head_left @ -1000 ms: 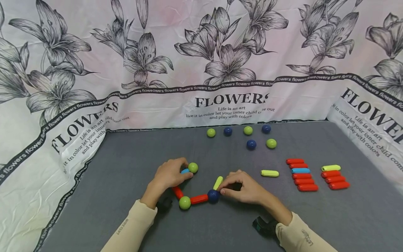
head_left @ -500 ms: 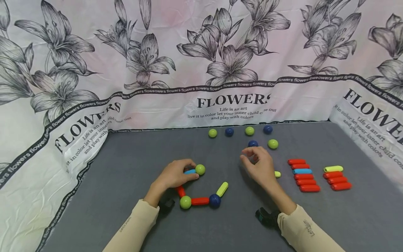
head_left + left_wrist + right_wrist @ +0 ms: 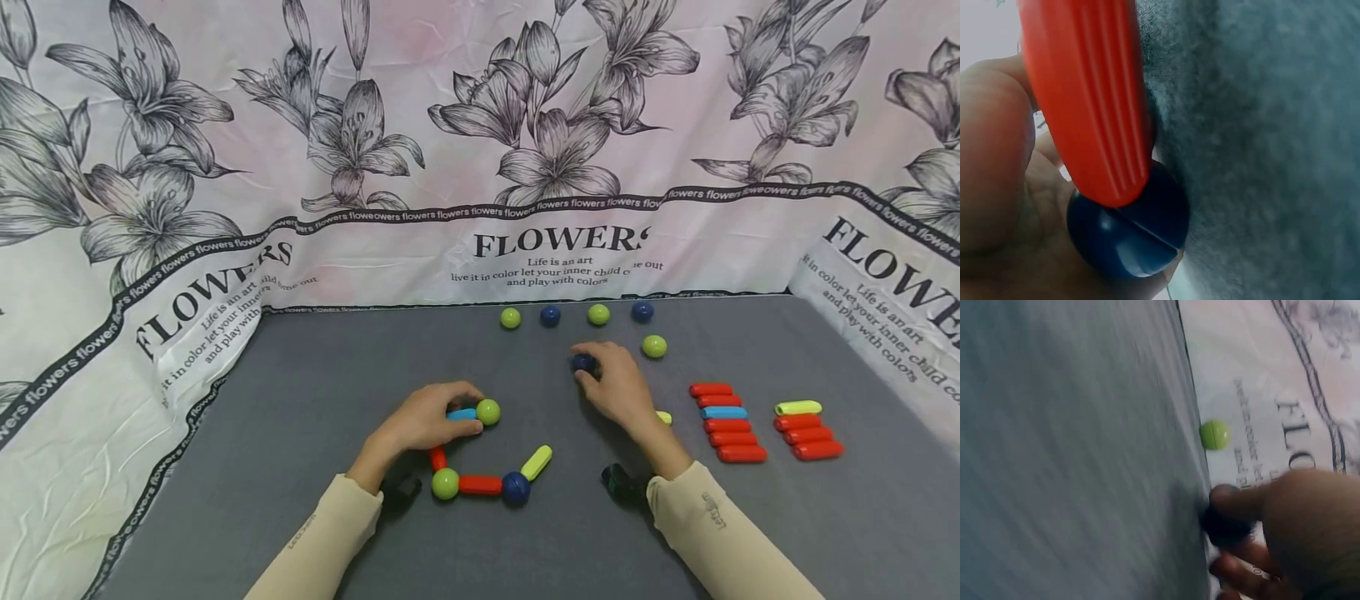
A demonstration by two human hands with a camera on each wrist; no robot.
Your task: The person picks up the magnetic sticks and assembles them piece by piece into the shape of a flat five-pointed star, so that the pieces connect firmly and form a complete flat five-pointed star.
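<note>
My left hand [image 3: 431, 417] grips a light blue stick [image 3: 461, 414] between thumb and fingers, with a green ball [image 3: 488, 412] on the stick's right end. In the left wrist view a dark blue ball [image 3: 1129, 231] sits against the palm, joined to a ribbed red stick [image 3: 1088, 100]. This chain runs on through a green ball [image 3: 445, 483], a red stick [image 3: 480, 485] and a dark blue ball [image 3: 515, 489] to a yellow stick [image 3: 536, 462] with a free end. Farther back, my right hand [image 3: 618, 387] pinches a loose dark blue ball [image 3: 583, 363].
Along the back edge lie loose green [image 3: 510, 317] and dark blue balls [image 3: 550, 315]; another green ball [image 3: 654, 347] is right of my right hand. Rows of sticks [image 3: 727, 425] lie at right. A yellow stick [image 3: 663, 417] is partly hidden behind my right wrist.
My right hand has left the chain's yellow stick, moved back and right, and taken hold of a dark blue ball. My left hand has shifted slightly right with the light blue stick.
</note>
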